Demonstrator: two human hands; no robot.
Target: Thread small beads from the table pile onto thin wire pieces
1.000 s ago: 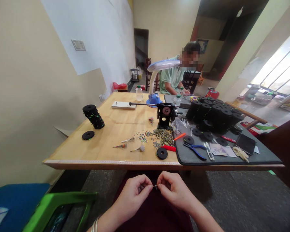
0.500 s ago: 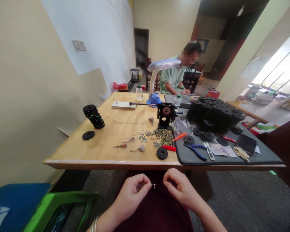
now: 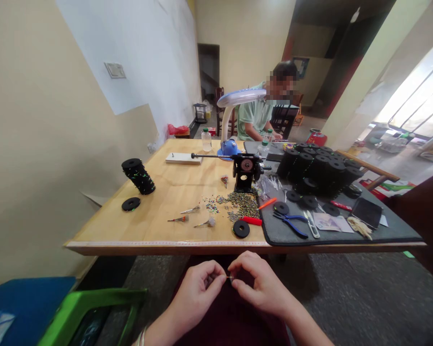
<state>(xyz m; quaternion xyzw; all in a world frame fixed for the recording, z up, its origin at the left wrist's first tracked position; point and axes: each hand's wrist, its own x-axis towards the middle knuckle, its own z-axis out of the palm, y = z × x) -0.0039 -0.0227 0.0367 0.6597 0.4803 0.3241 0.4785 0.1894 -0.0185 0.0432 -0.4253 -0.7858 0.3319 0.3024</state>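
Observation:
Below the table's front edge, over my dark red lap, my left hand [image 3: 198, 290] and my right hand [image 3: 258, 283] meet fingertip to fingertip. Both are closed in a pinch on a tiny metal piece [image 3: 230, 278] held between them; it is too small to name. On the wooden table [image 3: 155, 216] ahead lie a heap of small brass and coloured beads [image 3: 240, 204], three small feathered pieces [image 3: 195, 216] and a black foam disc [image 3: 241, 228].
A black hand-crank winder [image 3: 246, 170] with a long rod stands mid-table, a blue desk lamp [image 3: 234, 120] behind it. A grey mat [image 3: 332, 233] holds blue pliers, snips and stacked black spools [image 3: 317, 168]. Another spool stack [image 3: 139, 175] stands left. A person in green sits at the far end.
Half a second ago my right hand had drawn slightly away from the piece in my left fingers. Now it has come back and both pinch it together again.

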